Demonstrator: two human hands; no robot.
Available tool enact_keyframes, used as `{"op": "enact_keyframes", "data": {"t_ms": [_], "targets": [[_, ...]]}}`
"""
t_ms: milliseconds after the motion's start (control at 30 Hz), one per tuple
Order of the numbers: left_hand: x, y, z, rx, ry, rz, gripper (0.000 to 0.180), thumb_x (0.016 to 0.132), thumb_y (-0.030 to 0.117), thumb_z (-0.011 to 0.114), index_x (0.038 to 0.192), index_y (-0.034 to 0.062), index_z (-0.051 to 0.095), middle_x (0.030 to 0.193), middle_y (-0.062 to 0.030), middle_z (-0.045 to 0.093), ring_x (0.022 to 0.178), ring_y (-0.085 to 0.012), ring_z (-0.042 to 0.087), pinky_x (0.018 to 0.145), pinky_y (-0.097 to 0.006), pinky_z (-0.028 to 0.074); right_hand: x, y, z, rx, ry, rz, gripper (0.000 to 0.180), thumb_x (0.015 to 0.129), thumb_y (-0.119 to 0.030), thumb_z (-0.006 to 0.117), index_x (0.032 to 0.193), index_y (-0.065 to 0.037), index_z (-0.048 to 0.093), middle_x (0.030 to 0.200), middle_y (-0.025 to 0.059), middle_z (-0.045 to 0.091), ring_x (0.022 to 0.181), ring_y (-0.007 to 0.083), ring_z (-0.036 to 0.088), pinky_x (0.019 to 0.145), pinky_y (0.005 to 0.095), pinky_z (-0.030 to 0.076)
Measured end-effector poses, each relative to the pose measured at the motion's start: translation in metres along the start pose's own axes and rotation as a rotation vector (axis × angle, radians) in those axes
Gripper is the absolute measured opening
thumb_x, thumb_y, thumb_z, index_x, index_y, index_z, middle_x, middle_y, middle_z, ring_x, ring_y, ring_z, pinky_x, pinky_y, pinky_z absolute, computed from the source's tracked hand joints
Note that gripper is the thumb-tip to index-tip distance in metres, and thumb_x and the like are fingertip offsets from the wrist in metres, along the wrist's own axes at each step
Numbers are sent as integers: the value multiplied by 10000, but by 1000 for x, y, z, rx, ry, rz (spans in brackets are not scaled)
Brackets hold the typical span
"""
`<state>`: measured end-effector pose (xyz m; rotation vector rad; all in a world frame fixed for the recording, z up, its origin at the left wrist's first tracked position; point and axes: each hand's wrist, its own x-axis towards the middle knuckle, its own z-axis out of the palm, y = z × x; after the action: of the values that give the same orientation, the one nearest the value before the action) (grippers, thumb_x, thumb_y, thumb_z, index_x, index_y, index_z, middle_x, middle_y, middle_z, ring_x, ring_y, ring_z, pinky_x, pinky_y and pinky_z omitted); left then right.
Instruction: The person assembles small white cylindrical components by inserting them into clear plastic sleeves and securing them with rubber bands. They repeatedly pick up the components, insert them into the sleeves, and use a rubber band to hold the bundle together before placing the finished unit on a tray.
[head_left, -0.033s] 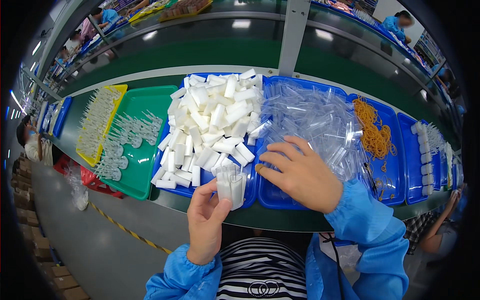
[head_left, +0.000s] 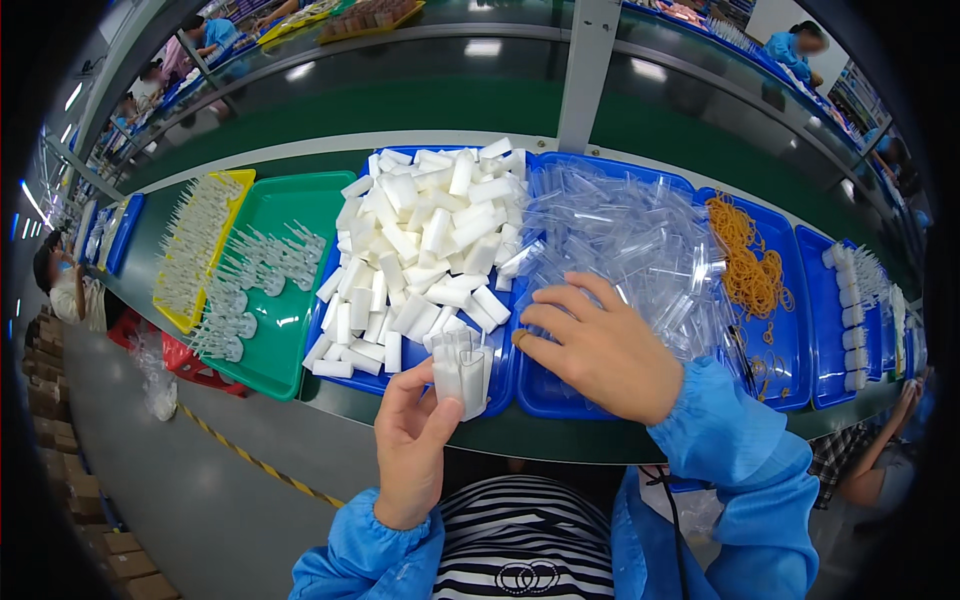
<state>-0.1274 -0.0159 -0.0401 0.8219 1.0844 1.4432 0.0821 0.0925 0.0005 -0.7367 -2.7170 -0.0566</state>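
My left hand (head_left: 418, 440) is closed around a small bunch of white blocks partly inside clear plastic sleeves (head_left: 462, 377), held upright at the near edge of the trays. The clear upper ends stick out above the white. My right hand (head_left: 605, 350) reaches over the near left part of a tray with a heap of clear plastic sleeves (head_left: 625, 225). Its fingers are spread and its thumb is hidden; I see nothing held in it. Left of that heap lies a pile of white foam-like blocks (head_left: 435, 230) in a blue tray (head_left: 508, 385).
A green tray (head_left: 300, 195) and a yellow tray (head_left: 247, 180) hold white spiky parts at left. Tan rubber bands (head_left: 745, 255) lie in a blue tray to the right, with another tray (head_left: 825, 385) of white parts beyond. A metal post (head_left: 588, 80) rises behind.
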Motion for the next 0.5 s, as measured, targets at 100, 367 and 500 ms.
{"op": "enact_keyframes", "data": {"t_ms": [100, 367, 500], "targets": [[0, -2, -3, -2, 10, 10, 348, 975, 132, 618, 1273, 6, 490, 1276, -176, 597, 1152, -293, 631, 969, -502, 540, 3, 2, 1, 7, -54, -20, 171, 814, -124, 616, 968, -86, 679, 994, 53, 628, 1064, 234, 581, 1034, 408, 414], [0, -5, -5, -23, -67, 99, 371, 889, -78, 676, 1240, -23, 569, 1411, -175, 490, 1267, -265, 550, 1035, -408, 502, 3, 11, -14, 329, 19, 54, 274, 844, -109, 703, 1105, -61, 638, 984, 73, 671, 960, 217, 638, 928, 347, 478], [-4, -2, 3, 119, -125, 203, 349, 865, -112, 694, 1194, -28, 613, 1397, -176, 473, 1249, -274, 573, 1013, -378, 549, 9, -16, -26, 1150, 362, 618, 301, 926, -75, 681, 1205, -2, 598, 1070, 109, 703, 992, 180, 674, 912, 318, 512]]}}
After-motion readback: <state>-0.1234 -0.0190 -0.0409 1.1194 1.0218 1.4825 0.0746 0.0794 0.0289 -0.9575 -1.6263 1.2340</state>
